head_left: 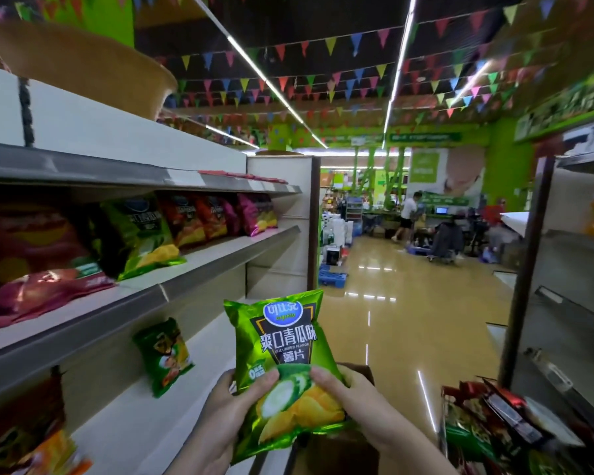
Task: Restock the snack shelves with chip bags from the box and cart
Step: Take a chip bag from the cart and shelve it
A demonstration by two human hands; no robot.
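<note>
Both hands grip one green chip bag (285, 368) upright in the aisle beside the shelves (199, 258), its long axis vertical and printed face toward the camera: the left hand (227, 416) and right hand (354, 399) each pinch its lower half. On the middle shelf stand roughly six bags (172, 224), blurred; a cart (494, 437) at lower right holds several more.
</note>
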